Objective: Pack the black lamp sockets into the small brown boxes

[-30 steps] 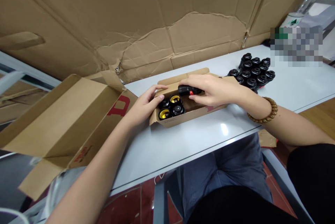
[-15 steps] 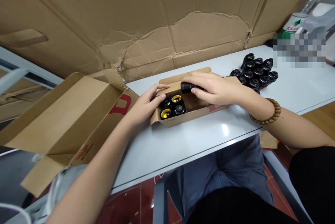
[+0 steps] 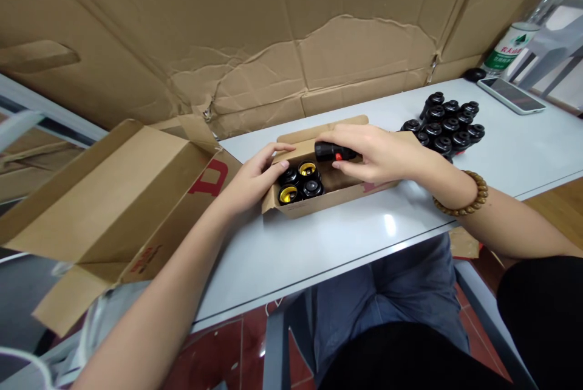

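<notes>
Showing, on my remote head-camera feed, two bare hands working over a small cardboard carton (image 3: 325,200) on a white table (image 3: 314,262). The right hand (image 3: 380,153) is in a narrow pinch, thumb and fingers closed on a black fitting (image 3: 330,150) with a red mark, which lies on its side above the carton's open right half. The left hand (image 3: 250,180) wraps the carton's left end, its fingers curled over the rim. Four black fittings with gold centres (image 3: 299,182) sit grouped in the left half, touching one another. A pile of similar black fittings (image 3: 444,129) stands on the table just right of the carton. A large opened carton (image 3: 104,195) lies at left, a wide cardboard sheet (image 3: 228,44) rises behind the table, and a bead bracelet (image 3: 461,198) circles the right wrist.

Risks, as I judge them from here: a slip in the pinch could drop the held fitting onto the grouped ones or the carton's floor. The loose flaps could snag the right hand's knuckles. Uneven pressure from the left hand could skew the carton, and the grouped fittings could tip toward the empty half. A wide swing of the right forearm could knock the tight pile, sending round pieces rolling.
</notes>
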The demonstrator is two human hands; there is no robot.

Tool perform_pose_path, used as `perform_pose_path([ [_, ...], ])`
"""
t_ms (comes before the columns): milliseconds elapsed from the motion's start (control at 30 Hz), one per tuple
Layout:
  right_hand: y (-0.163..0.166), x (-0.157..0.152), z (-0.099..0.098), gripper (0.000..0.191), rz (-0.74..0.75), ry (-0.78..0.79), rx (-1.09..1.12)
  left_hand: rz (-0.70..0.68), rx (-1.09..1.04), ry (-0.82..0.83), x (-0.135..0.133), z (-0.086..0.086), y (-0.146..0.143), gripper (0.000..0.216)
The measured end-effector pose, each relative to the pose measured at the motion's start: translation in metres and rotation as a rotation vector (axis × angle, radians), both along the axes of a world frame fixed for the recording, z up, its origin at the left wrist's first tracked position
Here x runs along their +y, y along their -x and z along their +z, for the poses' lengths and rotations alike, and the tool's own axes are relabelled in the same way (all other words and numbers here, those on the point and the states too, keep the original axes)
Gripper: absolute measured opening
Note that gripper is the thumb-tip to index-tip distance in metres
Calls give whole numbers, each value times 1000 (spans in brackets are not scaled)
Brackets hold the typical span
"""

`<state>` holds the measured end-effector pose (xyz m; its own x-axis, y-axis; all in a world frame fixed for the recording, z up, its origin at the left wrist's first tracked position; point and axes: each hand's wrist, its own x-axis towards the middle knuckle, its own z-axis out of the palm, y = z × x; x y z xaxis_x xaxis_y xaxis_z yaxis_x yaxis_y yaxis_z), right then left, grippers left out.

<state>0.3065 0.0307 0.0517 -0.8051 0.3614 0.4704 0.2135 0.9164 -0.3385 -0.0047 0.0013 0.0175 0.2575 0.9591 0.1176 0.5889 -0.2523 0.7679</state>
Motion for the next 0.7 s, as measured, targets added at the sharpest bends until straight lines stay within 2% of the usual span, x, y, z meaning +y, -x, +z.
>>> perform_pose_path([
  [167,1,-3,2,31,-37,22,-2,10,-111,64,-2,-7,-2,53],
  [300,2,-5,0,38,-64,54,-49,23,-126,30,-1,-11,-4,51],
  [533,-1,-4,5,43,-26,39,-51,35,-165,63,0,-10,-2,51],
  [700,0,-6,3,43,-59,11,-19,31,-185,78,0,-8,-3,55],
])
